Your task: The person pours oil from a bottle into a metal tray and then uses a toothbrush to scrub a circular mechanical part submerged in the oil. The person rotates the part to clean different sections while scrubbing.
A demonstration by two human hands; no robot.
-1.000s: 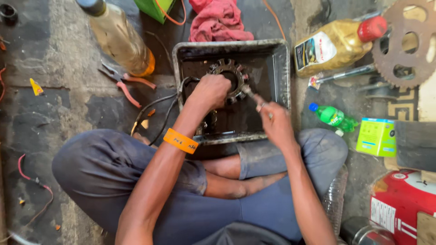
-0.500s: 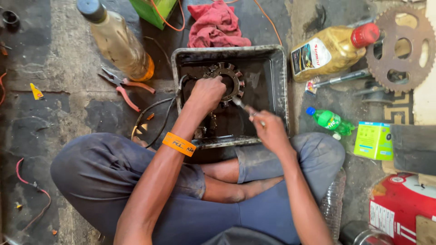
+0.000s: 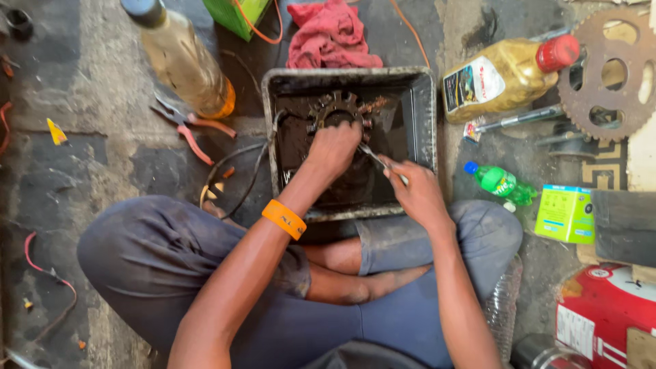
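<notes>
Fingers of my right hand (image 3: 418, 191) pinch a thin metal tool (image 3: 374, 157); my left hand (image 3: 335, 147) curls closed over the toothed, greasy gear (image 3: 338, 113) lying in the square, oil-blackened metal tray (image 3: 424, 109).

Under your left grip (image 3: 333, 147) sits a dark, round toothed metal part (image 3: 338, 113), greasy and nearly black, lying flat in the far half of the tray (image 3: 424, 116). Your fingers cover its near edge; its teeth and open centre show just beyond your knuckles. The tray is a square metal pan, blackened, with dark oily liquid across its bottom, and both your grips sit over it. In your right grip (image 3: 413, 191) you pinch a thin, pale metal tool (image 3: 372, 156), slanted up and left, its tip reaching the toothed part just beside your left grip.
</notes>
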